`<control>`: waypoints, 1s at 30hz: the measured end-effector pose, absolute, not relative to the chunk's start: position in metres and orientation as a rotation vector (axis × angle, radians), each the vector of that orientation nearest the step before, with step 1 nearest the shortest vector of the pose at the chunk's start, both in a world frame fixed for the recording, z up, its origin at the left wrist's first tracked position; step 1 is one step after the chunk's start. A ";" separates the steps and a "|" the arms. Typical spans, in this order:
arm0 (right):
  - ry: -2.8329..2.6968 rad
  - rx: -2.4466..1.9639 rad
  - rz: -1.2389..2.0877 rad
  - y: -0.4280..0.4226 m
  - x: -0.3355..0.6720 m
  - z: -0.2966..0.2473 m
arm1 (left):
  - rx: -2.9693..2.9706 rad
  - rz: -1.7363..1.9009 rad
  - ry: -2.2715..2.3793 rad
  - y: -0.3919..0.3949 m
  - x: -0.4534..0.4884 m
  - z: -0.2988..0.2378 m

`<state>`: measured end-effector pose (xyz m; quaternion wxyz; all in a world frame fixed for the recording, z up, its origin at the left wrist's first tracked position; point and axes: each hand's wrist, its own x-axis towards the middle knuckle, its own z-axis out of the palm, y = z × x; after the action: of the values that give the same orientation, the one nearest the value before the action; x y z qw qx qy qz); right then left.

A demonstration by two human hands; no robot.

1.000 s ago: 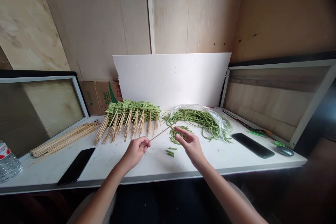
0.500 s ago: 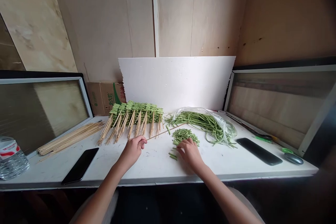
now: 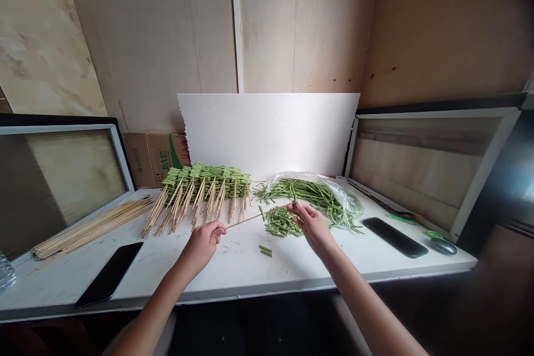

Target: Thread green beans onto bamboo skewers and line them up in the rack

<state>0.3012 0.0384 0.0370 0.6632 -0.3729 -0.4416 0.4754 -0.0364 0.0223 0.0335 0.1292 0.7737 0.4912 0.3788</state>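
My left hand (image 3: 204, 242) is closed round the lower end of a thin bamboo skewer (image 3: 244, 221), which slants up to the right. A short cut green bean piece (image 3: 261, 212) sits crosswise on the skewer, partway along. At the far tip, my right hand (image 3: 314, 228) pinches another small bean piece (image 3: 295, 200) against or close to the point; whether it is pierced I cannot tell. Beneath the skewer lies a heap of cut bean pieces (image 3: 280, 223). A few loose pieces (image 3: 265, 250) lie in front of that heap.
Filled skewers (image 3: 204, 178) are stacked at the back left, sticks pointing forward. Bare skewers (image 3: 92, 225) and a black phone (image 3: 110, 272) lie left. Long beans (image 3: 308, 192) in a clear bag lie behind the heap. Another dark phone (image 3: 394, 237) and a mouse (image 3: 443, 246) are right.
My right hand has risen from the heap to the skewer's tip with a bean piece. The left hand still holds the skewer. The whole view has shifted slightly.
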 end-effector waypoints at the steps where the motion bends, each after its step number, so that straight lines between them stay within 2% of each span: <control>1: -1.002 -0.841 1.079 0.036 0.299 0.039 | 2.246 1.094 1.435 0.022 -0.036 0.034; 30: -1.049 -0.849 1.027 0.032 0.299 0.041 | 2.284 1.079 1.495 0.020 -0.038 0.035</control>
<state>0.2989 0.0324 0.0407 0.6616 -0.3753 -0.4640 0.4541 -0.0384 0.0203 0.0349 0.1030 0.7739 0.5066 0.3657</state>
